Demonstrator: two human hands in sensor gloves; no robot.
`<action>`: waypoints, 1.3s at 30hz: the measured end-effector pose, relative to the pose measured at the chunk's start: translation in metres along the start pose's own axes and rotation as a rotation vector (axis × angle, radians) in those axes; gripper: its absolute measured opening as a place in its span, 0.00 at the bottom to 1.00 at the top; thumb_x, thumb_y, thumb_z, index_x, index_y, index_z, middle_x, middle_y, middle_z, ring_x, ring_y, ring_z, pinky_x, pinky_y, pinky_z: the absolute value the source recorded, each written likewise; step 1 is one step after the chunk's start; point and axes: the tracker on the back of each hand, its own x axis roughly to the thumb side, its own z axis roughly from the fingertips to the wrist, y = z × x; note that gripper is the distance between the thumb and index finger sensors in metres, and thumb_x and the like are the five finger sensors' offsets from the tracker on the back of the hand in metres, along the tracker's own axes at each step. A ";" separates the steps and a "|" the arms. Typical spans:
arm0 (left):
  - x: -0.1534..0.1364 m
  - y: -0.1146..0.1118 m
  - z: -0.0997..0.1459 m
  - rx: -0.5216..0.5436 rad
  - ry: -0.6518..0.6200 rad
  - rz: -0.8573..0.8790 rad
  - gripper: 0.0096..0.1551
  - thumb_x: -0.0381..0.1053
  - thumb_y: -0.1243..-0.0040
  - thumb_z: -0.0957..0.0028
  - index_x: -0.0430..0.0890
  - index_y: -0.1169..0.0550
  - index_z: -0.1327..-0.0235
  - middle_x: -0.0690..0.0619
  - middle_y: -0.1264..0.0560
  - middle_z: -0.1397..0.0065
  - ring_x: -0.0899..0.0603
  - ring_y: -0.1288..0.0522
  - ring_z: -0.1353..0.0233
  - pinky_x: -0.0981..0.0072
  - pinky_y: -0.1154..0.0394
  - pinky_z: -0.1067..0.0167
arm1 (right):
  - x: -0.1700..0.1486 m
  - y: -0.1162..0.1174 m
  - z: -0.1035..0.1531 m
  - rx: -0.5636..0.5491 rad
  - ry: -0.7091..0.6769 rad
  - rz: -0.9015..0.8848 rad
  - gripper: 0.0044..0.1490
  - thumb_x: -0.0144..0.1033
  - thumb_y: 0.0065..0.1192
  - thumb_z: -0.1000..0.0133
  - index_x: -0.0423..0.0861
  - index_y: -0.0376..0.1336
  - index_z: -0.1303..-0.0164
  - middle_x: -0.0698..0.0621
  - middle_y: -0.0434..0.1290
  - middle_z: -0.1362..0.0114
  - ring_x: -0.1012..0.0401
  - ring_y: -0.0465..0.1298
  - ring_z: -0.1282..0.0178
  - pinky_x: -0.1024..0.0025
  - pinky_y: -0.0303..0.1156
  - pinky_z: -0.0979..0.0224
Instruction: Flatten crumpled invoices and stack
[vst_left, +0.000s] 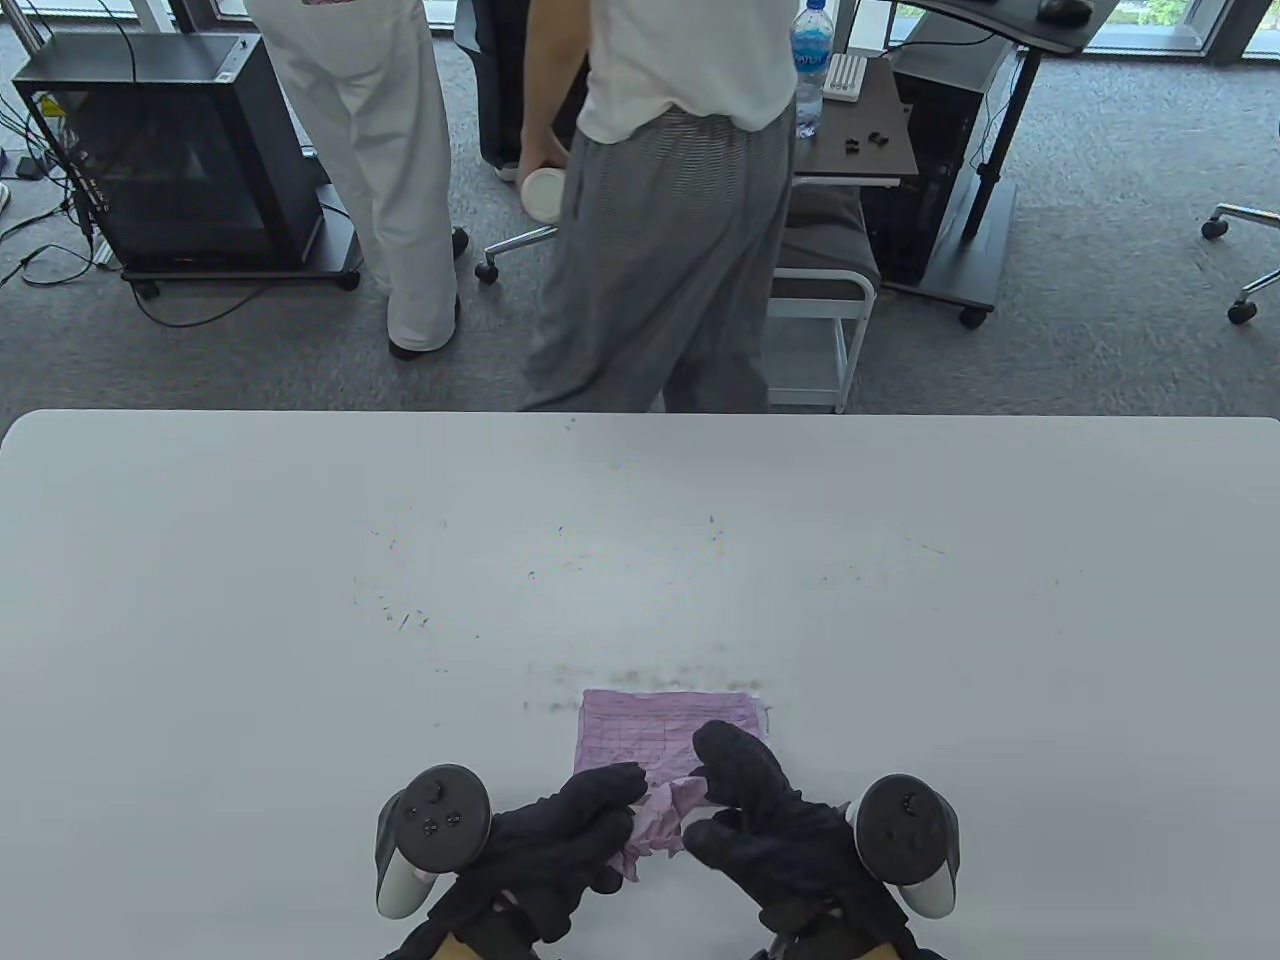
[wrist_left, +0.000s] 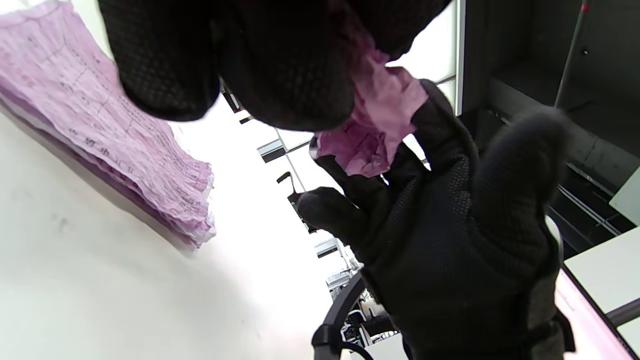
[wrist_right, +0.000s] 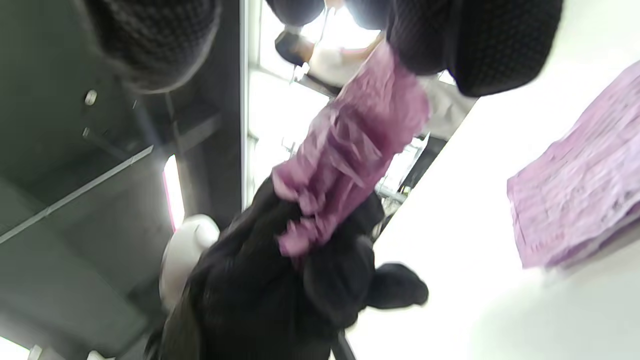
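A crumpled pink invoice (vst_left: 660, 825) hangs between my two gloved hands just above the table's near edge. My left hand (vst_left: 590, 830) grips its left side and my right hand (vst_left: 730, 790) pinches its right side. The paper is still bunched and wrinkled (wrist_left: 375, 125) (wrist_right: 345, 150). Just beyond the hands lies a stack of flattened pink invoices (vst_left: 665, 735), printed with a grid, flat on the white table (vst_left: 300, 600). The stack also shows in the left wrist view (wrist_left: 100, 125) and the right wrist view (wrist_right: 580, 200).
Two people (vst_left: 660, 200) stand just past the table's far edge. Behind them are a black cabinet on wheels (vst_left: 180, 160), a small cart (vst_left: 820, 330) and a desk with a water bottle (vst_left: 812, 60).
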 end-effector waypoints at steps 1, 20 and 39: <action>-0.001 0.000 0.000 0.006 0.004 0.003 0.27 0.43 0.46 0.37 0.36 0.30 0.27 0.38 0.23 0.43 0.48 0.16 0.60 0.48 0.18 0.49 | 0.003 0.002 -0.001 0.021 -0.025 0.048 0.61 0.61 0.63 0.49 0.48 0.36 0.19 0.26 0.37 0.17 0.32 0.56 0.25 0.37 0.67 0.34; -0.014 0.004 -0.001 -0.051 0.075 -0.072 0.37 0.59 0.50 0.37 0.39 0.34 0.20 0.36 0.34 0.27 0.31 0.23 0.37 0.33 0.29 0.38 | 0.008 0.010 -0.005 -0.113 0.008 0.400 0.27 0.33 0.66 0.44 0.42 0.61 0.36 0.41 0.79 0.45 0.53 0.83 0.56 0.55 0.83 0.52; -0.010 0.005 -0.005 -0.184 0.179 -0.342 0.24 0.46 0.30 0.43 0.40 0.20 0.36 0.44 0.19 0.41 0.33 0.16 0.44 0.31 0.25 0.43 | 0.010 0.007 -0.006 0.044 0.079 0.617 0.31 0.33 0.68 0.44 0.42 0.60 0.32 0.44 0.79 0.46 0.54 0.82 0.56 0.54 0.82 0.50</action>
